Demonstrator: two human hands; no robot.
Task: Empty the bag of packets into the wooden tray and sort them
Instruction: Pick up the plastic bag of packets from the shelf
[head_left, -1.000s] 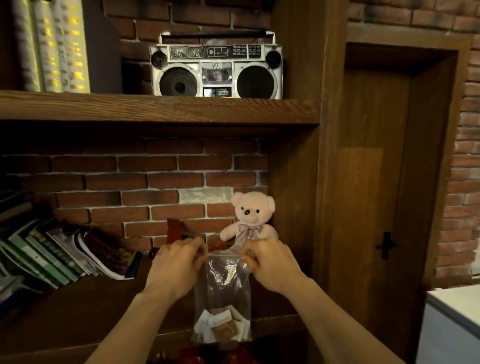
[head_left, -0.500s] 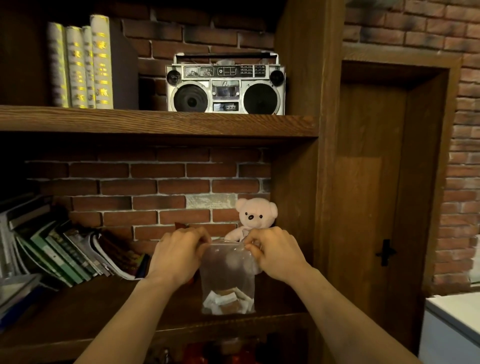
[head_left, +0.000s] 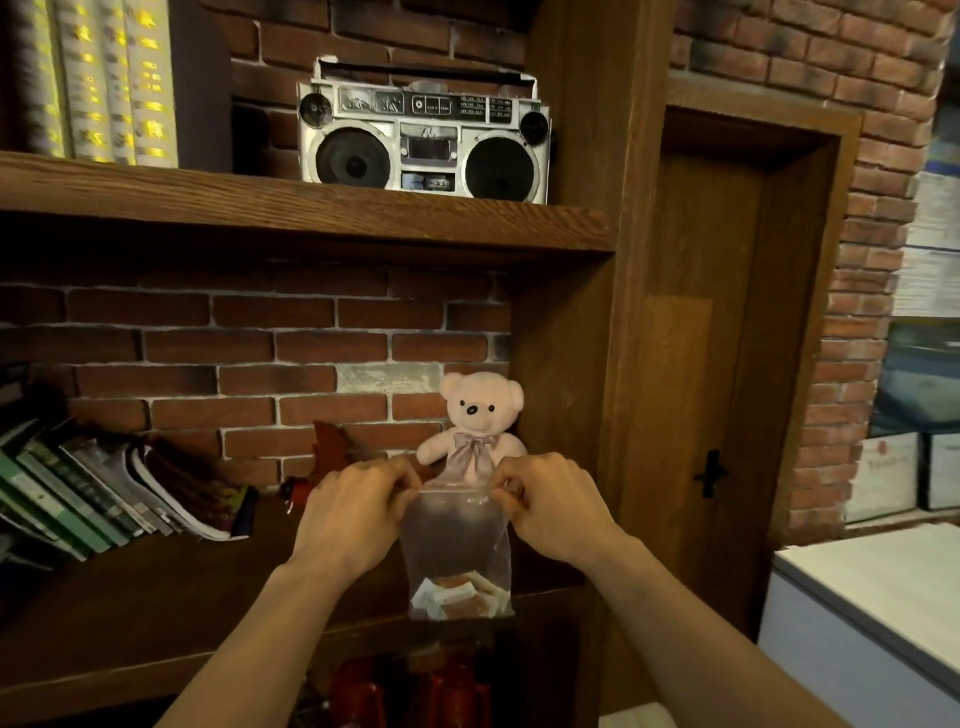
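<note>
A clear plastic zip bag (head_left: 454, 540) hangs upright in front of me, over the front edge of the lower shelf. Several white and brown packets (head_left: 457, 597) lie bunched at its bottom. My left hand (head_left: 353, 519) pinches the bag's top left corner. My right hand (head_left: 550, 506) pinches the top right corner. The fingertips meet at the bag's mouth, and I cannot tell whether the seal is parted. No wooden tray is in view.
A pink teddy bear (head_left: 480, 421) sits on the wooden shelf (head_left: 130, 613) right behind the bag. Leaning books (head_left: 104, 499) fill the shelf's left side. A boombox (head_left: 423, 137) stands on the upper shelf. A dark door (head_left: 727, 364) and a white counter (head_left: 872, 597) are to the right.
Both hands have stayed on the bag's top corners. The bag has shifted slightly in the view as my head moved; its packets still sit at the bottom.
</note>
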